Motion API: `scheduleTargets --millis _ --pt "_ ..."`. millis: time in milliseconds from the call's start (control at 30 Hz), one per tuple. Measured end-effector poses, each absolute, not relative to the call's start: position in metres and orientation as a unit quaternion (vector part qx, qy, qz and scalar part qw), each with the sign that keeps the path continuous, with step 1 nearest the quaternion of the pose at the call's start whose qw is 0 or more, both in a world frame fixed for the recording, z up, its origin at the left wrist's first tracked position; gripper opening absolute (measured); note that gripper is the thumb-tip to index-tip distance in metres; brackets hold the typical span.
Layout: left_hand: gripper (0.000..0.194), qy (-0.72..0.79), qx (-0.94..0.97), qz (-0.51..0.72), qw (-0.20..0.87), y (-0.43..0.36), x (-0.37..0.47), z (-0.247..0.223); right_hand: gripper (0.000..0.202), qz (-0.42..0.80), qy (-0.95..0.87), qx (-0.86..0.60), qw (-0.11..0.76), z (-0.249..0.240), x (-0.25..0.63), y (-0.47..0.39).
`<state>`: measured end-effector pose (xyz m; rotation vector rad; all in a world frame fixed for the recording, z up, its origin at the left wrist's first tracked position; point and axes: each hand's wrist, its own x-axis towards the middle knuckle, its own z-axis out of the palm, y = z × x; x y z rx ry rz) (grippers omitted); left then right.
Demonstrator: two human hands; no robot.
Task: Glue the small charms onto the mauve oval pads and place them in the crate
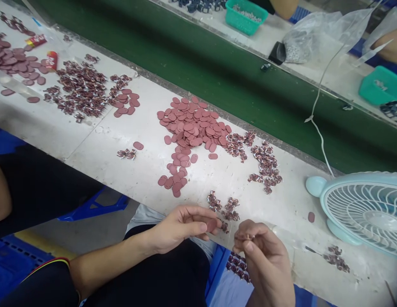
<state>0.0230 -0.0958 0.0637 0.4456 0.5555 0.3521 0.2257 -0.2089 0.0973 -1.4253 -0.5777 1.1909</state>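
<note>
My left hand [185,226] is closed on a reddish-brown oval disc [211,225], pinched by thumb and fingers just over the table's near edge. To its right, my right hand [262,251] pinches a small brown figurine [247,237] between thumb and fingertips; its details are too small to make out. Small clusters of similar figurines [230,209] lie on the table right behind my left fingertips. A large heap of oval discs [193,123] sits farther back, with more figurines [267,166] to its right.
A light-blue fan [371,213] stands on the right of the white table [147,179]. More discs [15,59] and a figurine pile [81,87] lie at left, by another person's arm [0,192]. Beyond the green belt [185,64] are green baskets [244,17]. Below hangs a tray of figurines [238,266].
</note>
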Motion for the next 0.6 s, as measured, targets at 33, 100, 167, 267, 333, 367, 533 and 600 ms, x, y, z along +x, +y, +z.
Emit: scheduleTargets --millis 33,100,167,267,333,367,533,600 --pt "0.03 0.26 0.228 0.172 0.922 -0.098 0.025 0.064 0.009 0.516 -0.244 -0.603 0.558 0.1 0.219 -0.212" --pt "0.031 0.245 0.249 0.174 0.92 -0.1 0.027 0.066 0.008 0.515 -0.243 -0.624 0.534 0.106 0.206 -0.215" --pt "0.032 0.235 0.261 0.174 0.92 -0.101 0.029 0.068 0.009 0.495 -0.232 -0.662 0.512 0.113 0.194 -0.214" --pt "0.031 0.224 0.256 0.17 0.925 -0.102 0.03 0.071 0.015 0.461 -0.19 -0.707 0.501 0.123 0.18 -0.209" --pt "0.031 0.22 0.247 0.173 0.928 -0.103 0.03 0.072 0.018 0.453 -0.172 -0.716 0.503 0.127 0.175 -0.207" --pt "0.03 0.221 0.245 0.175 0.927 -0.103 0.031 0.072 0.018 0.452 -0.172 -0.716 0.503 0.127 0.174 -0.206" --pt "0.03 0.25 0.233 0.179 0.923 -0.106 0.033 0.07 0.013 0.421 -0.247 -0.711 0.506 0.116 0.178 -0.208" --pt "0.024 0.264 0.217 0.195 0.919 -0.109 0.035 0.069 0.011 0.409 -0.269 -0.71 0.507 0.112 0.181 -0.208"
